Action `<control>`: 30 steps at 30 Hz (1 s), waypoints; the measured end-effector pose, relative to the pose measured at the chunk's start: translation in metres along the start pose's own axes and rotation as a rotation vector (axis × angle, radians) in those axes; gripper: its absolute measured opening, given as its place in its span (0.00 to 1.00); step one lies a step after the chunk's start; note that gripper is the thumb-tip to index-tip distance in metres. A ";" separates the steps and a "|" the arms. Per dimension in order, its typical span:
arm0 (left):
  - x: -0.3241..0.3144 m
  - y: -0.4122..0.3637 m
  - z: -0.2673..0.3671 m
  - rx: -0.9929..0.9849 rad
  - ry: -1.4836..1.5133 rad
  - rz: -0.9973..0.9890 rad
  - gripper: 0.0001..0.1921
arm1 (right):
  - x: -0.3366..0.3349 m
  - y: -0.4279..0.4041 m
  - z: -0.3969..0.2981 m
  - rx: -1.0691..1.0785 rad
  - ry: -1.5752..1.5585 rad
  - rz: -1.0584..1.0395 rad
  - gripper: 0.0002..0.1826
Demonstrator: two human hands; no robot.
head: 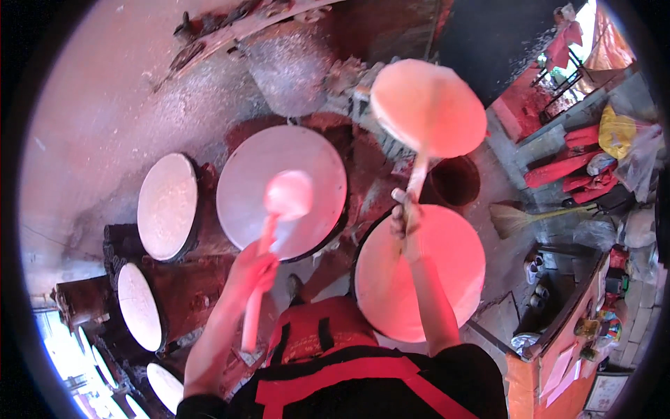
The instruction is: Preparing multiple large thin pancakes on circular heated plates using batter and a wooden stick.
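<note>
My left hand (256, 267) grips the pale handle of a ladle-like tool (288, 195) with a rounded head. That head is over a large round flat plate (246, 162) with a smooth grey surface; whether they touch I cannot tell. In my right hand (405, 214) is the stick handle of a wide round paddle-like disc (429, 107), which points away from me. Beneath my right forearm lies a second large round plate (382, 283) with a pale top, lit pink. My red apron (324, 332) shows at the bottom.
More pale round discs (167, 207) with dark sides line the left wall. A grey metal vessel (285, 68) stands beyond the grey plate. Towards the right are a dark bucket (455, 180), a straw broom (510, 219), red cloth items (562, 167) and an orange-sided cabinet (555, 366).
</note>
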State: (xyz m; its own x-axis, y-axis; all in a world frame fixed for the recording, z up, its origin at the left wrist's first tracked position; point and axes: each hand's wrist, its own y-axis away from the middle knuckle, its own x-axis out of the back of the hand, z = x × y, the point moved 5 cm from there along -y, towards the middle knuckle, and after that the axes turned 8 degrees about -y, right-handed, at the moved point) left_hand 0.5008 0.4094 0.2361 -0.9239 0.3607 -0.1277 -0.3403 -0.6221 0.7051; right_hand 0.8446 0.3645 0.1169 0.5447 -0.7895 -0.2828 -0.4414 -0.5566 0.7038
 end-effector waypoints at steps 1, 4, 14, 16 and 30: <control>-0.004 -0.020 0.002 -0.005 -0.085 -0.056 0.19 | 0.005 0.016 0.030 -0.004 0.080 -0.025 0.12; 0.009 -0.099 -0.012 -0.097 -0.314 -0.157 0.13 | -0.009 0.076 0.099 0.149 0.139 -0.112 0.15; 0.080 -0.188 0.038 -0.865 -0.801 0.454 0.11 | -0.061 0.158 0.247 0.636 1.056 0.347 0.34; 0.107 -0.175 0.055 -0.862 -0.775 0.431 0.12 | -0.103 0.154 0.247 0.588 1.015 0.322 0.32; 0.267 -0.057 -0.060 -0.033 0.449 -0.294 0.06 | -0.164 0.149 0.287 0.379 -0.043 0.004 0.27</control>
State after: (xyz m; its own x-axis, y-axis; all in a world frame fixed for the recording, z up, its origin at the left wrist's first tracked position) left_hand 0.2632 0.4991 0.1203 -0.7704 0.1942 -0.6073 -0.5942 -0.5640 0.5734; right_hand 0.4849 0.3367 0.0816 0.5155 -0.7978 -0.3128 -0.6805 -0.6029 0.4164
